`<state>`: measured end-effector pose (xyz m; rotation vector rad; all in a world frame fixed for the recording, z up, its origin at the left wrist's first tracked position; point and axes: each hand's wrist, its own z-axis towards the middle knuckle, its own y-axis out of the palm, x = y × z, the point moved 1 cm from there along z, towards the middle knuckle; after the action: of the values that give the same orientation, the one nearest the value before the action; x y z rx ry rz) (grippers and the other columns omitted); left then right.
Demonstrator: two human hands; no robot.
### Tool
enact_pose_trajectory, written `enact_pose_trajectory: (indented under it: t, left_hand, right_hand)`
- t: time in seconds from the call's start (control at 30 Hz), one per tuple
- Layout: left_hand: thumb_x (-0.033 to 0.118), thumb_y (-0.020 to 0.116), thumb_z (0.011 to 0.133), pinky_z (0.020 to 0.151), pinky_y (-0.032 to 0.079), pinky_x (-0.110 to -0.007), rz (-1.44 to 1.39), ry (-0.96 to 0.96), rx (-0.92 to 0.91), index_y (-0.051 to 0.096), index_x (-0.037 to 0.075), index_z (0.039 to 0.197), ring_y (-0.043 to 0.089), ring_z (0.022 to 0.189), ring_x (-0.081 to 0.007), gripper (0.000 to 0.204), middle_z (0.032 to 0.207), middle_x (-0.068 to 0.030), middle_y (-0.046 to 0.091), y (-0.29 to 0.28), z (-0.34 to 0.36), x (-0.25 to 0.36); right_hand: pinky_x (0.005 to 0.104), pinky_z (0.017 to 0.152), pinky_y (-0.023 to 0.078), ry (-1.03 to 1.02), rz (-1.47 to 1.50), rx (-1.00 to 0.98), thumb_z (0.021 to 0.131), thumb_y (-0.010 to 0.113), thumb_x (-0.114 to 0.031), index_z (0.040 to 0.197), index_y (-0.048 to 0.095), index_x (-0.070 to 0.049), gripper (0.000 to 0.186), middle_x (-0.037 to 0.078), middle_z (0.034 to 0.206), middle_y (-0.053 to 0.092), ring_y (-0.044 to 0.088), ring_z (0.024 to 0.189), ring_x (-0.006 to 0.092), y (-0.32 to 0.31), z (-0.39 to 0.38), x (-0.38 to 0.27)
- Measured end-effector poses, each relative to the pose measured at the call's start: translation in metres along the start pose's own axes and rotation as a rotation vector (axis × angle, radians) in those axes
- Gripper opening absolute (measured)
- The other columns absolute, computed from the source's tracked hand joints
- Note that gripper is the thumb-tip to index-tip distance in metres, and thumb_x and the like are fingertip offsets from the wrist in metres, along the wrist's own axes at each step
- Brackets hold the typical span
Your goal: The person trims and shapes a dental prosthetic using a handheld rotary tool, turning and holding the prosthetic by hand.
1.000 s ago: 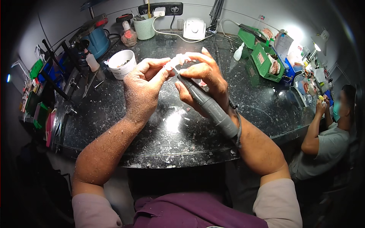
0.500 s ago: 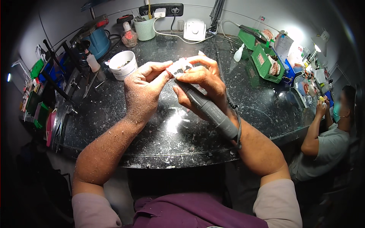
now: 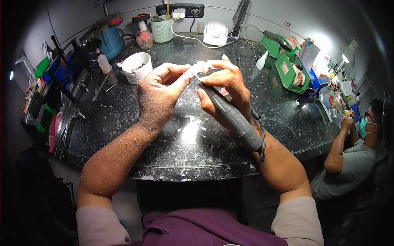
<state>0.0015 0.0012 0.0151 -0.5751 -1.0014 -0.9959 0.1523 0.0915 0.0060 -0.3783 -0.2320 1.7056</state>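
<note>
My left hand [image 3: 158, 92], coated in fine dust, pinches a small pink-and-white denture [image 3: 200, 67] between thumb and fingertips. Wrapped around a black rotary handpiece [image 3: 232, 117] is my right hand [image 3: 230, 88], with its fingertips close beside the denture. The handpiece slants from my right forearm up to the denture. Its thin bit shows only faintly near the denture's lower edge, so I cannot tell whether they touch. Part of the denture is hidden by my fingers. A pink piece [image 3: 223, 91] shows on the table behind the handpiece.
Dust and chips speckle the black tabletop [image 3: 172, 153]. A white tub [image 3: 136, 69], a pale green cup [image 3: 162, 30] and a white control box [image 3: 215, 33] stand toward the back. Green boxes [image 3: 289, 74] with dental models are at right, near a seated co-worker [image 3: 349, 160].
Both hands, the denture and the handpiece have shifted slightly right, along with a small shift of the view. The denture has turned a little in my fingers, and the pink piece now shows.
</note>
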Motion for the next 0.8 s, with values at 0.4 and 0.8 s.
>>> enact_pose_trajectory:
  t: [0.4, 0.8]
  left_hand:
    - [0.003, 0.072, 0.083, 0.073, 0.053, -0.029, 0.549, 0.429, 0.082, 0.071, 0.004, 0.1, 0.068, 0.082, -0.0166, 0.017, 0.092, -0.007, 0.072, -0.018, 0.015, -0.008]
    - [0.002, 0.064, 0.091, 0.093, 0.05, -0.028, -0.021, 0.122, -0.086, 0.054, -0.001, 0.126, 0.064, 0.106, -0.0152, 0.036, 0.112, -0.0132, 0.069, -0.006, 0.007, -0.014]
  right_hand:
    - [0.0242, 0.069, 0.052, 0.476, 0.218, 0.182, 0.092, 0.071, -0.024, 0.108, 0.063, -0.002, 0.029, 0.007, 0.091, 0.068, 0.065, 0.081, 0.0108, -0.008, 0.005, -0.001]
    - [0.0335, 0.08, 0.06, 0.892, 0.875, 0.145, 0.086, 0.071, -0.001, 0.115, 0.054, -0.001, 0.033, 0.016, 0.098, 0.067, 0.069, 0.087, 0.0207, 0.003, 0.0, 0.008]
